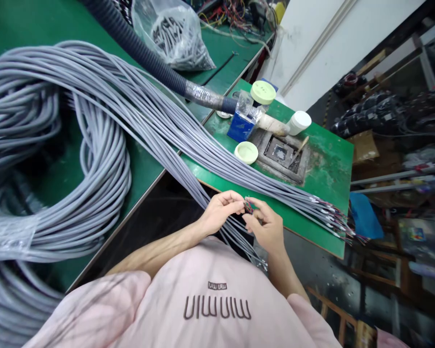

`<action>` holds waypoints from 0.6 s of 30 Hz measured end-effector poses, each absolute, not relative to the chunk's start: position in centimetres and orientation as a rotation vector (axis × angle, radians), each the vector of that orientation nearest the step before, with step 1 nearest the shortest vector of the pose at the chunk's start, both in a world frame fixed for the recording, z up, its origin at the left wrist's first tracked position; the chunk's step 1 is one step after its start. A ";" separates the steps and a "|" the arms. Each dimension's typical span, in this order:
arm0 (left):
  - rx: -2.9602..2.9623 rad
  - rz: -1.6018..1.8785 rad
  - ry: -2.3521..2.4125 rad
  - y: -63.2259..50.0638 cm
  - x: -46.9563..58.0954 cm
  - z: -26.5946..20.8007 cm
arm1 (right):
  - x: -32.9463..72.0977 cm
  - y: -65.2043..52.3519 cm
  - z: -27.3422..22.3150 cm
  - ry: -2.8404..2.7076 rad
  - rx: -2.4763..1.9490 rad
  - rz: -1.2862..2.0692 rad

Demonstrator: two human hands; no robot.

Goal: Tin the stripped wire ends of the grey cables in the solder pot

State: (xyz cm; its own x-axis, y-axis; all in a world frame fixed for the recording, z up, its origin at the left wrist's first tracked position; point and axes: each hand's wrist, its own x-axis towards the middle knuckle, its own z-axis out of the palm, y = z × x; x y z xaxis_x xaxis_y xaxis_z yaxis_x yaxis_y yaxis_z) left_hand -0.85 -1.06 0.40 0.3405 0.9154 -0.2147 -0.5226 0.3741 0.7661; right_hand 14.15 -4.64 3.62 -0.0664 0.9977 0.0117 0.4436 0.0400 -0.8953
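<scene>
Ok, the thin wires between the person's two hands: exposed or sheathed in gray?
Exposed: thin red and dark wires show between the left hand and right hand. Whether the tips are stripped, I cannot tell.

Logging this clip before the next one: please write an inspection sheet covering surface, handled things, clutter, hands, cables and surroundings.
Surface: green board, stained around a square recessed tray.
Handled things: thin coloured wires.
Clutter: plastic bag holding grey pieces, white tub, pale-green dish.
Hands: left hand pinches the wires; right hand is at them too, grip unclear.
Cables: grey cables, coiled at left, stretching across the board.
Surroundings: white panel; blurred black bundles at right.
</scene>
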 end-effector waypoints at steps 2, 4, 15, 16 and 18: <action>0.676 1.047 0.713 -1.0 -0.7 0.4 | 14.0 -4.1 3.8 -1.568 -1.486 0.959; 0.676 1.058 0.715 -0.9 -0.6 0.4 | 13.9 -3.7 3.8 -1.547 -1.471 0.955; 0.624 1.076 0.731 -0.5 -0.1 0.3 | 13.6 -2.0 4.4 -1.379 -1.445 1.092; 0.617 1.079 0.733 -0.4 0.0 0.4 | 13.7 -1.9 4.4 -1.380 -1.441 1.101; 0.604 1.084 0.738 -0.3 0.0 0.4 | 13.8 -1.6 4.3 -1.404 -1.441 1.095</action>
State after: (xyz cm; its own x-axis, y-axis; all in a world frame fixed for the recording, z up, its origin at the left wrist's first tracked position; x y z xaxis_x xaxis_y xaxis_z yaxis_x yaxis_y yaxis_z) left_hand 0.03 -0.30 0.43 0.2797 0.9316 -0.2324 -0.5579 0.3547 0.7503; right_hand 13.84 -1.58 4.31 -0.0028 0.9993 -0.0381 0.2799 -0.0358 -0.9594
